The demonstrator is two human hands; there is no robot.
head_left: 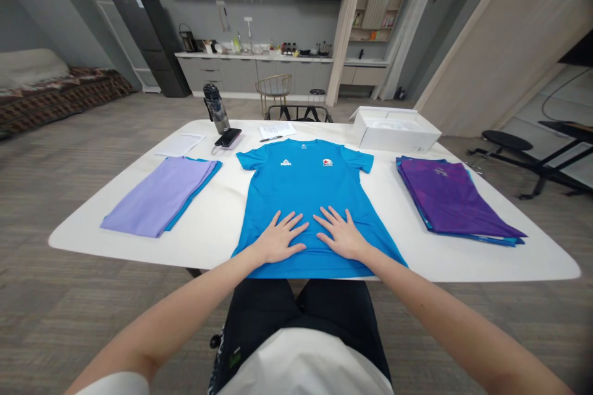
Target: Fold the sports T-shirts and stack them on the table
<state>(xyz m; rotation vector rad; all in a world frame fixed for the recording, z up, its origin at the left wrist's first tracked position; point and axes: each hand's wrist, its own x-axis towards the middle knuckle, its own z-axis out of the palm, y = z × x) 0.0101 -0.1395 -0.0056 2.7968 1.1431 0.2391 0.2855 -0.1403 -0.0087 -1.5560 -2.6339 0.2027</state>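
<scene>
A blue T-shirt (306, 191) is spread flat on the white table, its collar away from me and its hem at the near edge. Two small prints show on its chest. My left hand (279, 239) lies flat on the lower part of the shirt, fingers spread. Beside it, my right hand (341, 236) rests palm down on the same fabric, its fingers also apart. Neither hand grips anything. To the left lies a folded lavender garment (160, 197) over a blue one. On the right a folded purple garment (456, 197) tops a stack with blue layers beneath.
On the white table (125, 252), a water bottle (216, 110), a phone (228, 137), a pen (271, 139) and paper sheets (277, 129) lie toward the back. An open white box (396, 131) stands at the back right. Chairs are beyond the table.
</scene>
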